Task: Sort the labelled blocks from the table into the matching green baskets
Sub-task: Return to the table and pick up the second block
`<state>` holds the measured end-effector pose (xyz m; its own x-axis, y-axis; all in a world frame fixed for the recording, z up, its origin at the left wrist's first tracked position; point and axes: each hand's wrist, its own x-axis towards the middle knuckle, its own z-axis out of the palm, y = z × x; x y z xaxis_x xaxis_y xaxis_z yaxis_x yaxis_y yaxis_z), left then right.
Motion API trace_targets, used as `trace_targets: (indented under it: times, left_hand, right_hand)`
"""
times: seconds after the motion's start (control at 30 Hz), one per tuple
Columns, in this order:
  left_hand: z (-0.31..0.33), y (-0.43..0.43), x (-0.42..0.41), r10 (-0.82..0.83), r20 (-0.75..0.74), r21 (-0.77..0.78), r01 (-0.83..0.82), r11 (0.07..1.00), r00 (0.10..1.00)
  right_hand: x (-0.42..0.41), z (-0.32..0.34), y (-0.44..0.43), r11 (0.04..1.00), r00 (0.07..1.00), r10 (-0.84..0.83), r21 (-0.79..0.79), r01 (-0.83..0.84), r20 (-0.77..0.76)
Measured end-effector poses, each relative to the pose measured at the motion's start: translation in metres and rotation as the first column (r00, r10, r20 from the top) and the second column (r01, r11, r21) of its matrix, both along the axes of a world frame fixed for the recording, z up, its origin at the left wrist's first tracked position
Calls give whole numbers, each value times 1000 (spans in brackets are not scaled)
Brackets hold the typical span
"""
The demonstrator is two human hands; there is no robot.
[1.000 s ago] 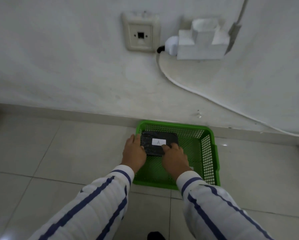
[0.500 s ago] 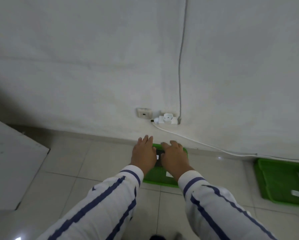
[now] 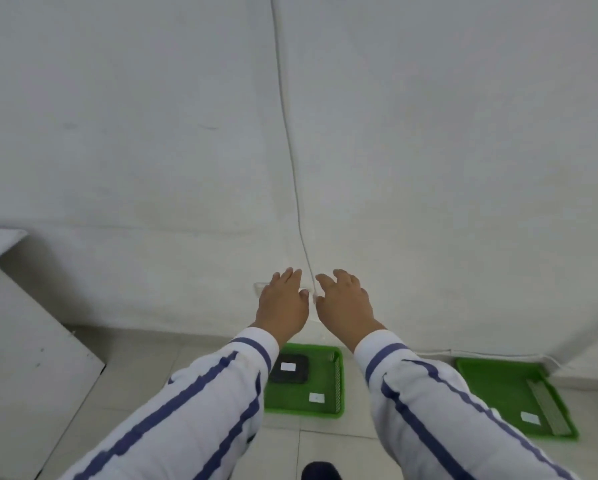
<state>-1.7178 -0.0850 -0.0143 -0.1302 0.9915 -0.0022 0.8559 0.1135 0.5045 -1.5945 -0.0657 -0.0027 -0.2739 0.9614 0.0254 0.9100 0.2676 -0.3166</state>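
Above the left basket (image 3: 339,382), both hands, left (image 3: 283,304) and right (image 3: 346,304), are spread open and empty; the block (image 3: 289,368) lies against its far-left edge, floor (image 3: 356,427) bare between baskets.

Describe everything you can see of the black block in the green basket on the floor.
The black block is a flat, dark slab with rounded corners and a slightly glossy look. A small white label sits on its top face; its lettering is too blurred to read. It lies flat in the far left part of the green basket, resting on the basket floor. The left sleeve hides its left edge. Neither hand touches it; both are raised above, open and empty.
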Motion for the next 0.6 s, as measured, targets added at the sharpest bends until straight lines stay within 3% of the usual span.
trace_targets:
  times: [0.37, 0.47, 0.53, 0.6]
  left_hand:
    - [55, -107, 85, -124, -43, 18, 125, 992, 991]
    - [71, -110, 130, -161, -66, 40, 164, 986, 985]
    - [82, -120, 242, -240, -58, 64, 244, 968, 969]
    - [88, -122, 275, -245, -33, 83, 246, 966, 969]
  right_hand:
    - [90, 49, -114, 992, 993, -110, 51, 113, -52]
    - [140, 66, -127, 985, 989, -139, 94, 144, -54]
    - [253, 73, -145, 967, 976, -214, 133, 219, -50]
    - [287, 72, -143, 965, 975, -222, 137, 223, -25]
